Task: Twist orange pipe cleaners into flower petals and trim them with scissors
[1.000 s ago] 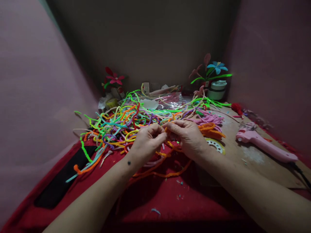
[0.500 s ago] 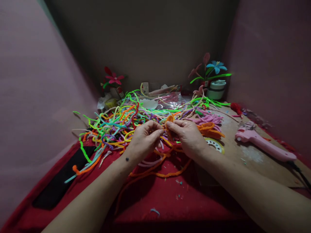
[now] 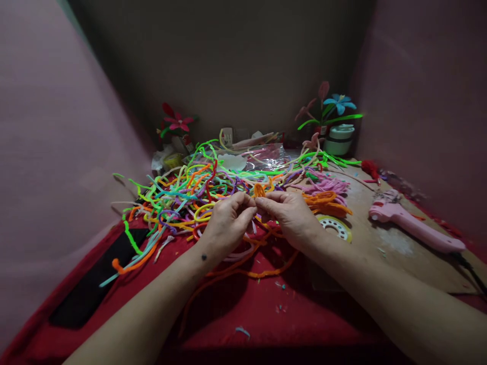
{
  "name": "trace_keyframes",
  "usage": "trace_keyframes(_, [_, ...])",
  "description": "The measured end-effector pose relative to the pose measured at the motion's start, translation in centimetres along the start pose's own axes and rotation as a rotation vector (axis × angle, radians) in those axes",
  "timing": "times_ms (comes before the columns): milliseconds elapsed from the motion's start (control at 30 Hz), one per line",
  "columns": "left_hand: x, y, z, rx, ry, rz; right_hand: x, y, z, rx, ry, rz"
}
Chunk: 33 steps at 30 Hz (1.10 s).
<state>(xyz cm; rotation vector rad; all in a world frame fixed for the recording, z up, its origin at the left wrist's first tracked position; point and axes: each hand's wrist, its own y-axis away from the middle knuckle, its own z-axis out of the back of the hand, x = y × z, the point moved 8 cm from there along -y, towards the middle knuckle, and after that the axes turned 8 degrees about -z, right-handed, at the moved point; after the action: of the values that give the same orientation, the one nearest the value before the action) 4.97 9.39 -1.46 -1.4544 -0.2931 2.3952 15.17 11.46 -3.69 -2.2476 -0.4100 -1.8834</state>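
Both hands meet over the middle of the table, fingertips close together. A small looped orange pipe cleaner [image 3: 259,190] stands up from the pinched fingers of my right hand [image 3: 289,215]. My left hand [image 3: 230,215] is pinched closed right beside it, apparently at the same orange piece, though the fingers hide much of the grip. Under and behind the hands spreads a tangled pile of colourful pipe cleaners [image 3: 182,195]. A long orange pipe cleaner [image 3: 262,275] curves across the red cloth below the hands.
At right, a pink hot glue gun [image 3: 416,228] lies on a brown board [image 3: 395,263]. A tape roll [image 3: 337,228] and folded orange pipe cleaners [image 3: 329,203] sit by my right wrist. Behind stand a blue pipe-cleaner flower [image 3: 339,104] and a lidded pot [image 3: 340,141]. A black strip [image 3: 99,279] lies left.
My right hand has shifted slightly left, closer to my left hand, carrying the orange loop with it. The fingertips of both hands now nearly touch.
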Motion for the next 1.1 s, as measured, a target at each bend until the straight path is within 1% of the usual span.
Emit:
trace_keyframes(167, [0.0, 0.1, -0.3, 0.019, 0.095, 0.047, -0.3, -0.1, -0.1, 0.037, -0.027, 0.004])
trace_keyframes(367, [0.3, 0.0, 0.1, -0.015, 0.101, 0.099, 0.6, 0.2, 0.3, -0.038, 0.095, 0.05])
trace_keyframes(467, [0.1, 0.0, -0.5, 0.062, 0.188, 0.122, 0.6, 0.2, 0.3, -0.054, 0.151, 0.048])
trace_keyframes(533, [-0.1, 0.0, -0.9, 0.105, 0.223, 0.133, 0.6, 0.3, 0.0, -0.018, 0.174, 0.065])
trace_keyframes(567, [-0.1, 0.0, -0.9, 0.106, 0.232, 0.137, 0.6, 0.3, -0.2, 0.005, 0.183, 0.084])
trace_keyframes(667, [0.1, 0.0, -0.4, 0.041, 0.264, 0.153, 0.7, 0.5, -0.6, 0.041, 0.213, 0.119])
trace_keyframes(800, [0.2, -0.2, 0.4, -0.058, 0.308, 0.141, 0.7, 0.7, -0.6, 0.021, 0.182, 0.119])
trace_keyframes(933, [0.2, -0.2, 0.8, -0.102, 0.321, 0.112, 0.3, 0.4, -0.1, -0.014, 0.015, 0.09])
trace_keyframes(1100, [0.2, 0.0, 0.8, -0.125, 0.359, 0.103, 0.7, 0.5, -0.3, 0.016, -0.02, 0.077])
